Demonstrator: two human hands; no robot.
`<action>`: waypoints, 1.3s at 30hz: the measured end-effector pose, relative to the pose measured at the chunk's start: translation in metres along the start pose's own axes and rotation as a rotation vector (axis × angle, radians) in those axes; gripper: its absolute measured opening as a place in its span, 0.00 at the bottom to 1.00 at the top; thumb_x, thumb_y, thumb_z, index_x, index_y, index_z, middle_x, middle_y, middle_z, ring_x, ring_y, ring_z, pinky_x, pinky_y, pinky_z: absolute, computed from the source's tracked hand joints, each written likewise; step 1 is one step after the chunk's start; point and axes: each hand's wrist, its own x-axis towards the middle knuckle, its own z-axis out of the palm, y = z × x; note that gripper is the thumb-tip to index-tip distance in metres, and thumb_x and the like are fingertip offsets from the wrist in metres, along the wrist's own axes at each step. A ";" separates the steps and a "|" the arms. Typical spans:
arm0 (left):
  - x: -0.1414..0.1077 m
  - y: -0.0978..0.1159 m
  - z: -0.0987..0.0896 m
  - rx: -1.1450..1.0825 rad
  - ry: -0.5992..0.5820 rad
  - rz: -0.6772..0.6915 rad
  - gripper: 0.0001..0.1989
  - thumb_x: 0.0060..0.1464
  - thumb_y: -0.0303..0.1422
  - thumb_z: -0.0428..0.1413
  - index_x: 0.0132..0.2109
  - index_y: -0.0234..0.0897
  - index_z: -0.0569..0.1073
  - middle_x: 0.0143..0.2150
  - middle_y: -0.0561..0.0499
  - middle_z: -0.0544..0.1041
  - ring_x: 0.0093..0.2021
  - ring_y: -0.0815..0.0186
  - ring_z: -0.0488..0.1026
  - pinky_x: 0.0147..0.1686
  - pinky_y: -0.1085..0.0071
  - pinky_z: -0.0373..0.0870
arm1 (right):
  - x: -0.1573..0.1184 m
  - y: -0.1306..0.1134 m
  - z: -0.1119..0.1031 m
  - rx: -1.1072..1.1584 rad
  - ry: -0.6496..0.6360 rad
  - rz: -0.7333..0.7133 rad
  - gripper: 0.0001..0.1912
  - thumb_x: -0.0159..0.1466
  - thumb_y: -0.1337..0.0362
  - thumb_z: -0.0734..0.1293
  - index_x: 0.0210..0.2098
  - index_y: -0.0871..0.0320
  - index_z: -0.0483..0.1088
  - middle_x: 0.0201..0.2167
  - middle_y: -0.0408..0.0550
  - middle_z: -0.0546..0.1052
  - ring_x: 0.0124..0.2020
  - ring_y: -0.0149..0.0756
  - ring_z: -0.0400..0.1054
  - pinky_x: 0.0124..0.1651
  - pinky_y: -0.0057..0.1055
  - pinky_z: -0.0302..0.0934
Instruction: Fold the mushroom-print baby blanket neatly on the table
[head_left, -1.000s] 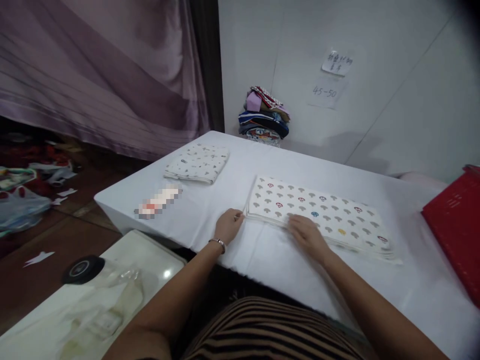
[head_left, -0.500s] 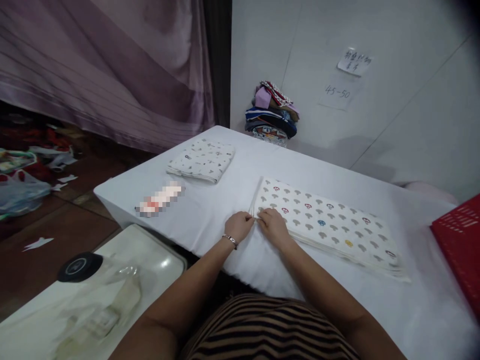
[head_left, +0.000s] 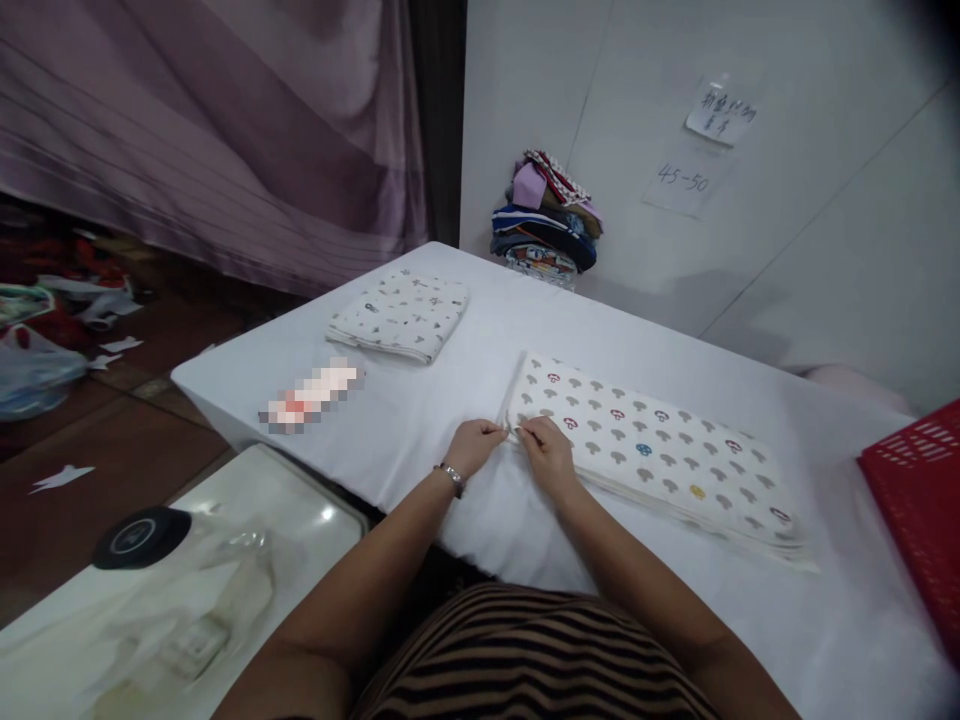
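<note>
A white cloth with grey, red, blue and yellow mushroom prints [head_left: 652, 450] lies folded in a long layered strip on the white-covered table [head_left: 480, 330]. At its near left corner, my left hand [head_left: 474, 446] pinches the cloth's edge from the left, a metal bracelet on the wrist. My right hand [head_left: 546, 450] is pinched on the same corner, its fingertips almost touching those of my left. Another folded cloth with small dark prints [head_left: 405, 315] rests at the back left of the table.
Near the left edge lies a pixelated item [head_left: 313, 394]. A white surface [head_left: 225, 520] at the lower left holds a black round object [head_left: 141, 537] and clear plastic. A red basket [head_left: 915, 490] stands at right; piled fabrics [head_left: 544, 220] sit behind the table.
Both hands stay at the corner, with the left fingers slightly more stretched toward the right ones. The view has shifted a little.
</note>
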 end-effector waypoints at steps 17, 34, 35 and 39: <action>-0.003 0.009 -0.015 0.332 0.027 0.128 0.12 0.51 0.37 0.51 0.32 0.37 0.77 0.31 0.50 0.77 0.34 0.66 0.71 0.34 0.72 0.63 | 0.003 0.003 0.003 -0.094 -0.042 -0.007 0.09 0.64 0.59 0.60 0.34 0.55 0.70 0.30 0.46 0.71 0.34 0.37 0.63 0.37 0.33 0.59; -0.009 0.012 0.003 0.197 0.024 0.053 0.06 0.46 0.30 0.54 0.24 0.38 0.63 0.20 0.56 0.70 0.26 0.68 0.70 0.28 0.74 0.64 | 0.000 -0.005 0.006 -0.083 0.081 -0.045 0.09 0.65 0.60 0.59 0.34 0.56 0.68 0.32 0.47 0.71 0.36 0.36 0.64 0.40 0.32 0.59; -0.009 0.009 0.005 0.081 0.012 0.017 0.07 0.45 0.29 0.55 0.24 0.38 0.62 0.19 0.57 0.68 0.25 0.69 0.70 0.27 0.75 0.64 | -0.001 -0.005 0.007 -0.111 0.057 -0.061 0.09 0.65 0.60 0.59 0.35 0.56 0.69 0.33 0.47 0.71 0.37 0.36 0.64 0.40 0.32 0.59; -0.011 0.000 0.010 -0.285 0.024 -0.075 0.09 0.42 0.27 0.58 0.27 0.37 0.63 0.21 0.59 0.68 0.22 0.71 0.71 0.26 0.75 0.68 | -0.006 -0.003 0.011 -0.212 -0.040 -0.106 0.09 0.66 0.62 0.59 0.37 0.56 0.70 0.34 0.49 0.72 0.38 0.38 0.64 0.42 0.34 0.60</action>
